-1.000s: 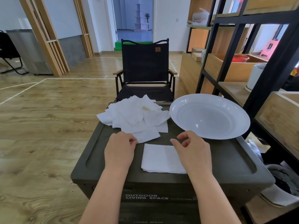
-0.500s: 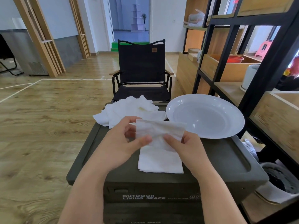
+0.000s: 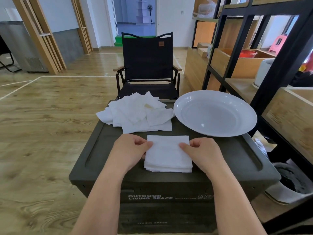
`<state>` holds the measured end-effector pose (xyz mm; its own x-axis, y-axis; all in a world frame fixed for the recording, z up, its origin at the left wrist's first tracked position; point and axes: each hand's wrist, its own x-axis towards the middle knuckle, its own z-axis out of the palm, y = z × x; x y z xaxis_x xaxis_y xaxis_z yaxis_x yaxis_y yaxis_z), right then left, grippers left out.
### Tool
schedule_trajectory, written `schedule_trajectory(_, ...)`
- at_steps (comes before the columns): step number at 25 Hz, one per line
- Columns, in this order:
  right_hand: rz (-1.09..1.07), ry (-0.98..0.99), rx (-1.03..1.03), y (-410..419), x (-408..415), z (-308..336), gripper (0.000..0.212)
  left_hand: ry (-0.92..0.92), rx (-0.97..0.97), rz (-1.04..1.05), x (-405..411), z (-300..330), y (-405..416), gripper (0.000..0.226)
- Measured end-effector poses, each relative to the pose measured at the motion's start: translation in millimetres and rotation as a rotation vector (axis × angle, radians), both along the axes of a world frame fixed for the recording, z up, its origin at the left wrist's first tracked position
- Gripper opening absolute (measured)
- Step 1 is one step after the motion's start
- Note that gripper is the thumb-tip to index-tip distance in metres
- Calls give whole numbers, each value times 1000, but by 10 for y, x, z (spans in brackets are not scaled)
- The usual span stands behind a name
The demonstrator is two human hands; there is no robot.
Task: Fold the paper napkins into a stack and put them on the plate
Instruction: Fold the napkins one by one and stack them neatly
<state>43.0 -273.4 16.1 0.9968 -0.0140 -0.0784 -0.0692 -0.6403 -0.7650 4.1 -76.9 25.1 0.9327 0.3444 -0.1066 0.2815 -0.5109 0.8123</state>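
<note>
A neat stack of folded white napkins [image 3: 168, 154] lies on the near middle of a dark green storage box lid [image 3: 237, 155]. My left hand [image 3: 131, 150] pinches the stack's left edge and my right hand [image 3: 201, 152] pinches its right edge, with the top napkin flat on the stack. Behind it a loose heap of unfolded white napkins [image 3: 137, 114] covers the lid's far left. A large empty white plate [image 3: 215, 113] rests on the lid's far right, overhanging the edge a little.
A black folding chair [image 3: 147, 65] stands right behind the box. A black metal shelf with wooden boxes [image 3: 264, 68] runs along the right side, close to the plate. Wooden floor spreads out to the left. A bin with a bag [image 3: 291, 182] sits low on the right.
My hands took one napkin from the heap, held it folded in the air above the stack, and have now laid it flat on top of the stack.
</note>
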Motion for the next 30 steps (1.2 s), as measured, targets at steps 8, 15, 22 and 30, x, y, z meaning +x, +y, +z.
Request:
schedule_trajectory(8,-25,-1,-180,57,-19,0,25,101,215,18,30,-41,-18,21)
schedule_trajectory(15,-65,-44,-234,116,-37,-53,23,166,306,27,90,-121,-14,19)
schedule_trajectory(22,-57,-67,-212,158,-59,-36,27,-219,679,84,411,-87,164,27)
schedule_trajectory(30,-65,-37,-143,156,0,36,30,-164,878,-136,1233,-16,-571,30)
